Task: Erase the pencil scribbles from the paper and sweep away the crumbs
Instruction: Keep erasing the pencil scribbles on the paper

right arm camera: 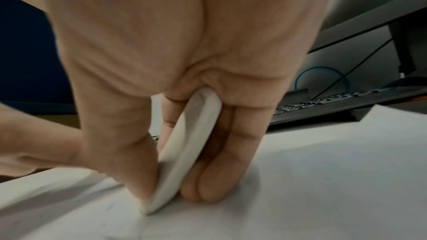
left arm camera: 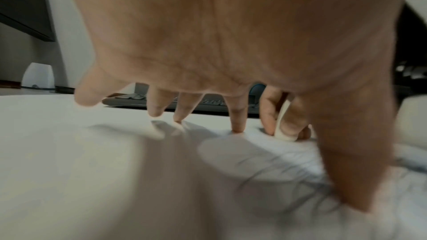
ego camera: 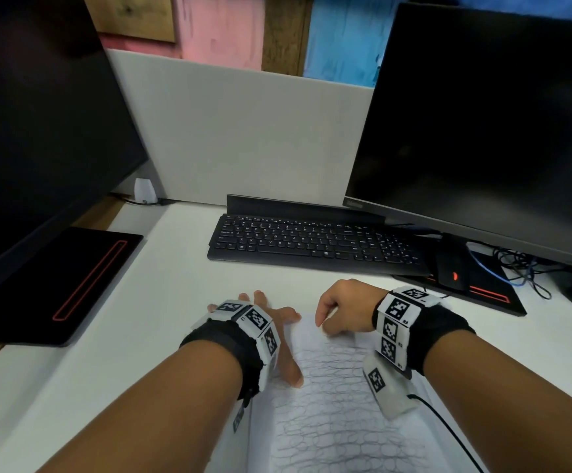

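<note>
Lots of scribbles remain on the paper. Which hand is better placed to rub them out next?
The right hand: it already pinches the eraser with its tip on the paper. The left hand lies spread, pressing the sheet steady.

white desk (ego camera: 175,268) | 2 dark monitors (ego camera: 482,131) | kbd (ego camera: 312,244) | grey partition (ego camera: 243,131)

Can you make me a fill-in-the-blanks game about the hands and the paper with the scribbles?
1. The right hand pinches a white ____ against the paper.
2. The left hand presses its spread fingers down to hold the ____ steady.
3. The pencil scribbles that remain lie on the part of the sheet ____ to the person.
4. Behind the hands sits a black ____ with many keys.

Missing words: eraser; paper; nearer; keyboard
</note>
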The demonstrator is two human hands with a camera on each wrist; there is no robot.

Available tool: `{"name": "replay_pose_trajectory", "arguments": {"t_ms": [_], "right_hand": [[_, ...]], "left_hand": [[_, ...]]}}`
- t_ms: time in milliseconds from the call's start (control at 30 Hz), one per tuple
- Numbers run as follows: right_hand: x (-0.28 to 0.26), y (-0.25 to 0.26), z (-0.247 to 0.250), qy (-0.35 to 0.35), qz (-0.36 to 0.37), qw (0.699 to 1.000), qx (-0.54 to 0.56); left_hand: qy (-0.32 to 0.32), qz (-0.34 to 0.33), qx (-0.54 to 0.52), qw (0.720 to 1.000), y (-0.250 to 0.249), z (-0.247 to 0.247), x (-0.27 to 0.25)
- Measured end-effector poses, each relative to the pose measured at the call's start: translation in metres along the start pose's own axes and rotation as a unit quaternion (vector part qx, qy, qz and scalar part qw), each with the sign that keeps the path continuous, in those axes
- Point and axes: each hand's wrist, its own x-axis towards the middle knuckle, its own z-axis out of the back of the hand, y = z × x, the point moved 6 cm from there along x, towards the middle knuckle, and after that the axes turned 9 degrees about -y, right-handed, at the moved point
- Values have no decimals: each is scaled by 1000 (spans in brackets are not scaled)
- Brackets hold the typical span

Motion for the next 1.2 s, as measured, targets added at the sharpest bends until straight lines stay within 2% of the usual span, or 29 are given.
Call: {"name": "replay_pose_trajectory", "arguments": {"t_ms": [67,200,333,400,467,567,733,833,967,1100,1200], "right_hand": [[-1,0,0,2,-8,1000,9],[-3,-1,-2,-2,-8,1000,17],[-6,-7,3,16,-28,998,59],[-6,-10,5,3,-38,996,75],[-7,-7,3,-1,-26,997,69],[-11,-2,-5,38,1,998,51],[-9,-7,4,-1,-7,999,45],[-11,0,-6,48,10,998,35],[-7,-5,2,8,-4,999,49],[-10,-1,-6,52,10,998,37],[-7,-8,2,11,-6,998,60]], "left_hand": [[-17,-19,13,1000,-12,3,3],[22,-14,-27,999,-33,1,2],[16,-5,-33,999,-31,-4,3],[14,-1,-28,1000,-27,-6,6],[16,7,-34,999,-24,-8,8],[22,8,-45,999,-24,-10,8],[27,10,-36,999,-24,-11,9],[25,0,-47,999,-25,-8,9],[25,1,-42,999,-26,-8,9],[30,7,-46,998,-27,-6,9],[25,4,-41,999,-26,-10,13]]}}
